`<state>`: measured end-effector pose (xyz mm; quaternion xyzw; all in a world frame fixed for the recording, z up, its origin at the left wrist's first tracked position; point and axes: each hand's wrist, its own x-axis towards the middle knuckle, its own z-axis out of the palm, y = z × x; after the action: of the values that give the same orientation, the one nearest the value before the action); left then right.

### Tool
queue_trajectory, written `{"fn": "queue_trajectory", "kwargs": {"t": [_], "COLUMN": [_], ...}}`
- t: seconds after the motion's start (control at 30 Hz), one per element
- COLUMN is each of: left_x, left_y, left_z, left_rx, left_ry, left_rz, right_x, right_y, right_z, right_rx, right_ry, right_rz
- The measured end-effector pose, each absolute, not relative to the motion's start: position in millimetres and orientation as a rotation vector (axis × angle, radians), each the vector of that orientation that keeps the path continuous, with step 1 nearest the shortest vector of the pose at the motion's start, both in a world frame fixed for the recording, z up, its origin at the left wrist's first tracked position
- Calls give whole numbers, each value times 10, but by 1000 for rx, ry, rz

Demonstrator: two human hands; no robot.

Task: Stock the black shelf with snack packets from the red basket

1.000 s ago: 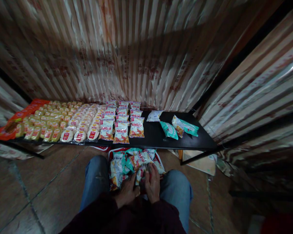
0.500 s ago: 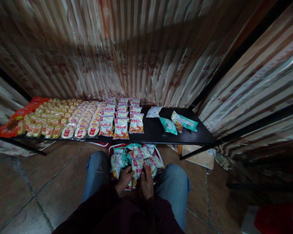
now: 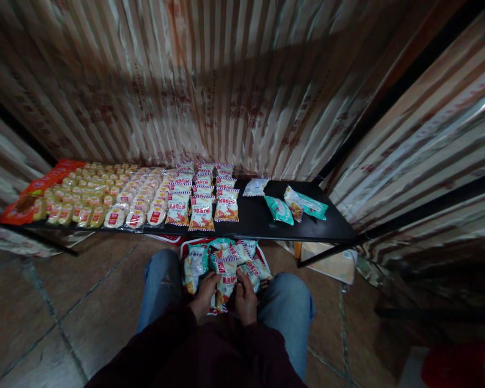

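Observation:
Between my knees, both hands hold one white and orange snack bag (image 3: 227, 277) with red lettering and a striped top edge. My left hand (image 3: 205, 293) grips its left side, and my right hand (image 3: 246, 296) grips its right side. The bag is over a red-rimmed basket (image 3: 262, 257) on the floor. More snack bags fill the basket, some teal, such as a teal bag (image 3: 221, 243), and some white and orange, such as a white bag (image 3: 194, 267) left of my left hand.
A black low shelf (image 3: 250, 218) stands ahead. On it lie wrapped yellow cakes (image 3: 97, 188), round white packs (image 3: 135, 215), rows of snack bags (image 3: 202, 211), loose teal bags (image 3: 278, 209) and an orange bag (image 3: 36, 188). Striped curtains (image 3: 242, 97) hang behind and beside it.
The held bag stays between my hands with only a slight shift. My hands have moved very little, and the camera view has shifted slightly.

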<state>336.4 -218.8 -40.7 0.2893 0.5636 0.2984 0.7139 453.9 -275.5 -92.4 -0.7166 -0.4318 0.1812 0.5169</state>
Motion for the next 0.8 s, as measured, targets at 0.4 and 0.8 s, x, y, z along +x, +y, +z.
{"fn": "queue_trajectory", "kwargs": {"t": [0.4, 0.8], "left_x": [3400, 3392], "left_y": [-2233, -2094], "left_z": [-149, -66], "left_rx": [609, 473], "left_ry": [1051, 1090], "left_rz": [778, 836], "right_x": [4492, 4479], "right_y": [-2726, -2688], "right_z": [-730, -716], "right_rx": [-1658, -1650], "right_ry": [-1127, -950], "right_rz": [471, 776]}}
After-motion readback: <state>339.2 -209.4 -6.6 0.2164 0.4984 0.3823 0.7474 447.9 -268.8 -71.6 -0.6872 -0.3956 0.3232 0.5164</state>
